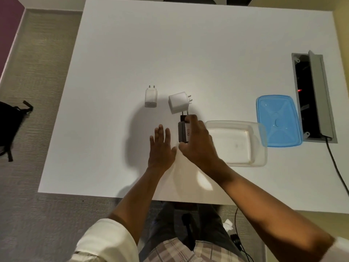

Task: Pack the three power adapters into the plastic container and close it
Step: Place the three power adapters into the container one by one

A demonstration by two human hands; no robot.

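Clear container (255, 144) — bare; blue lid (277, 120) alongside

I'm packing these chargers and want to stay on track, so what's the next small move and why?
Probably lift the dark grey power adapter and carry it right into the clear plastic container. The right hand already has its fingers around it, the container sits open and empty beside it, and the blue plastic lid lies apart.

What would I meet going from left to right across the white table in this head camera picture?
Small white adapter → left hand → larger white adapter → dark adapter in the right hand → clear container → blue lid → cable hatch.
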